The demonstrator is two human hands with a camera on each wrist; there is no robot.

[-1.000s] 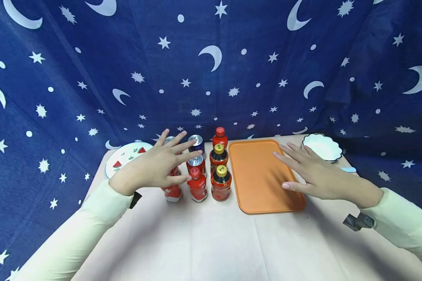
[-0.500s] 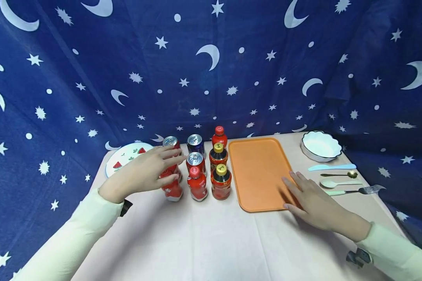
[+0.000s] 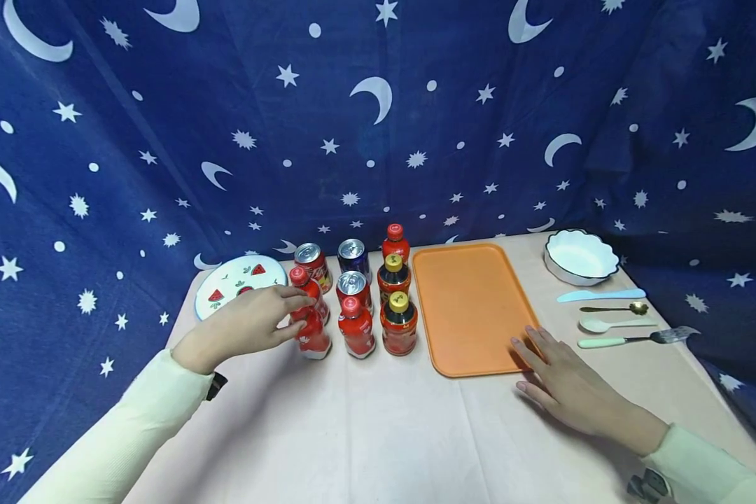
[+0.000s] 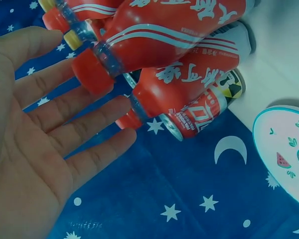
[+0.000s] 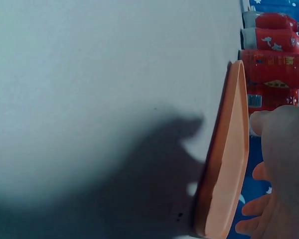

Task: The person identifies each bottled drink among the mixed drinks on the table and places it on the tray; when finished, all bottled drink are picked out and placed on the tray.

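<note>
My left hand point(image 3: 242, 323) is over the front-left red plastic drink bottle point(image 3: 315, 341), its fingers relaxed and apart. In the left wrist view that bottle's red cap point(image 4: 92, 71) lies right at the fingers, which are not curled round it. A second red-capped bottle point(image 3: 309, 285) stands just behind, with a red can point(image 3: 313, 266) at the back. At the orange tray's point(image 3: 472, 308) front right corner hovers my right hand point(image 3: 570, 388), fingers spread and holding nothing. The right wrist view catches that hand point(image 5: 289, 164) beside the tray's rim.
More drinks stand in rows: a red bottle point(image 3: 356, 332), yellow-capped bottles point(image 3: 399, 329) and a blue can point(image 3: 353, 257). A watermelon-patterned plate point(image 3: 229, 276) lies at left. On the right are a white bowl point(image 3: 581, 259), a blue knife point(image 3: 601, 296), spoons and a fork point(image 3: 668, 336).
My left hand has moved left and lower, from above the drinks to the front-left bottle. My right hand has come down and nearer, from over the tray to its front right corner, uncovering the cutlery.
</note>
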